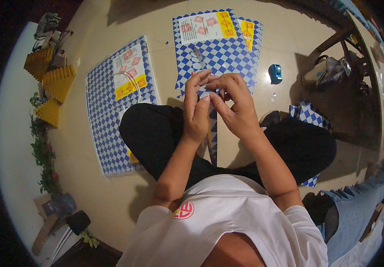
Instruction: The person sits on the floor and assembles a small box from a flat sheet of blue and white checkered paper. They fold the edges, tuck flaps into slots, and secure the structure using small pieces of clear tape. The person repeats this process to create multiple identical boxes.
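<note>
My left hand [194, 111] and my right hand [236, 104] meet above the floor, in front of my crossed legs. Between the thumbs and fingertips shows a small pale piece [204, 95], pinched from both sides; its exact kind is too small to tell. Beyond the fingers lie blue-and-silver checkered sheets [218, 58] bearing white and yellow labels, partly covered by my hands. A narrow checkered strip [213, 144] runs below my hands between my legs. My curled fingers hide part of what they hold.
A larger checkered pack [105, 104] in clear wrapping lies left, a pale looped cord [138, 91] on it. A teal-and-black tape measure [275, 74] sits right of the sheets. More checkered material [309, 115] lies by my right knee, near a bag [323, 75] and a wooden table [369, 89].
</note>
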### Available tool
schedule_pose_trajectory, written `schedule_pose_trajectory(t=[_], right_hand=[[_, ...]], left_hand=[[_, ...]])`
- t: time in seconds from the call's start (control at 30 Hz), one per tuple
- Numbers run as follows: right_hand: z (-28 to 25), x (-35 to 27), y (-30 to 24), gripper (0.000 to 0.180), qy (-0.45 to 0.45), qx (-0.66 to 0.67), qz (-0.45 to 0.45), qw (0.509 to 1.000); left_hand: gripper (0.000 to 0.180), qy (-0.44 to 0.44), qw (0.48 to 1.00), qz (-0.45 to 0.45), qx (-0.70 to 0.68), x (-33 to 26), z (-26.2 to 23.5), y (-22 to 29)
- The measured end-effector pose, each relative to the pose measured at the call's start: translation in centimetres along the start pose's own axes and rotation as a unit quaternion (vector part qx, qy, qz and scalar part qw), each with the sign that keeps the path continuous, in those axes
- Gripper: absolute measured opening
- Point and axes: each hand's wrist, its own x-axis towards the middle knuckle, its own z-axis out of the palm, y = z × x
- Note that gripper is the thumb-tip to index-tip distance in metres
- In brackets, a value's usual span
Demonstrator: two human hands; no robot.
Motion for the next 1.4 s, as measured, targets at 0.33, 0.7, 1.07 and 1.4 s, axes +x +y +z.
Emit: schedule_pose_trajectory(t=[0.33,0.7,1.07,1.4], right_hand=[[1.7,0.1,1.7,0.03,0.006,0.113,0.061,0.992],[3.2,-0.5,4.3,0.041,0.01,0.193,0.118,0.974],[-2.4,-9.7,7.3,0.046,-0.131,0.033,0.154,0.979],[-7.2,-8.7,6.3,0.028,-0.141,-0.187,0.156,0.96]], left_hand=[[0.045,0.025,0.999,0.001,0.041,1.0,-0.1,-1.0],[0.017,0.002,0.979,0.08,0.188,4.8,-2.5,-3.8],[0.029,0.296,0.944,-0.117,0.089,7.3,-5.6,-6.6],[0.017,0.414,0.886,-0.21,0.006,3.4,-5.6,-16.4]])
